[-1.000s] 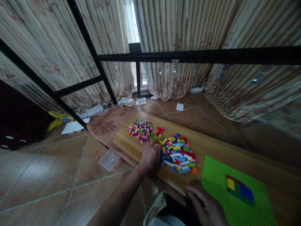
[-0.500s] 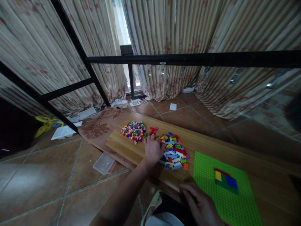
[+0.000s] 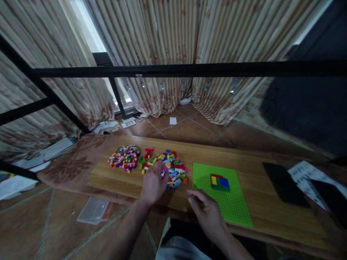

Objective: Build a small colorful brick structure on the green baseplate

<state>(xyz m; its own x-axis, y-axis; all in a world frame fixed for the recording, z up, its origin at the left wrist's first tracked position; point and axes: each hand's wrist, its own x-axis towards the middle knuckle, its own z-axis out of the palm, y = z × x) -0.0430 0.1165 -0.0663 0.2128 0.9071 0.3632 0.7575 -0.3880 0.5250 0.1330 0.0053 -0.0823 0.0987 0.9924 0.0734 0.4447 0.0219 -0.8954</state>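
Observation:
My left hand (image 3: pixel 154 183) is over the near-left side of a pile of larger toy bricks (image 3: pixel 177 171), its fingers curled and pointing down. Whatever sits between those fingertips is too small and hidden to make out. My right hand (image 3: pixel 208 213) hovers by the table's front edge, beside the left side of a green baseplate (image 3: pixel 235 202). Its fingers are loosely bent, with a gap to the thumb, and no brick shows in them. On the baseplate stands a small block of joined bricks (image 3: pixel 220 183), in red, yellow, green and blue.
A pile of tiny bricks (image 3: pixel 124 158) lies to the left on the wooden table (image 3: pixel 108 180), with red bricks (image 3: pixel 148 152) beside it. At the right are a black flat object (image 3: pixel 284 184) and a printed sheet (image 3: pixel 300 169). A clear plastic box (image 3: pixel 93 210) is on the floor.
The view has swung to the right, bringing the black object and sheet into sight. My left hand has shifted right onto the larger bricks; my right hand has risen from the table's edge.

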